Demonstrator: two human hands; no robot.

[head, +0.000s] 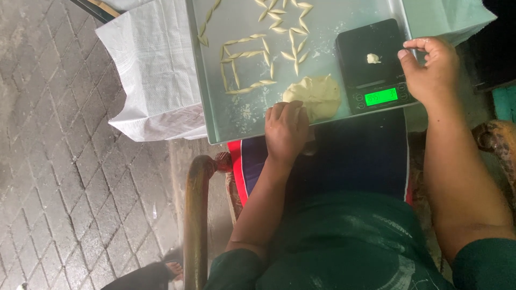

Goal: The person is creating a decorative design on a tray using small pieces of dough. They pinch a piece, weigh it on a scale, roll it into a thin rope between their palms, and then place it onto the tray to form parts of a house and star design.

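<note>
A lump of pale dough (317,94) lies on a metal tray (226,115) near its front edge. My left hand (286,129) rests on the tray's edge, fingers curled against the near side of the dough. A black digital scale (357,80) with a lit green display stands on the tray's right part, and a small piece of dough (373,58) sits on it. My right hand (430,67) hovers at the scale's right edge, fingers apart and holding nothing. Several thin pointed dough pieces (252,59) lie in rows and shapes across the tray.
A white woven sack (153,70) lies under the tray's left side. A wooden chair arm (194,215) curves at the lower left, another (497,139) at the right. Grey paving bricks (59,161) cover the ground. Someone's foot (172,268) shows at the bottom.
</note>
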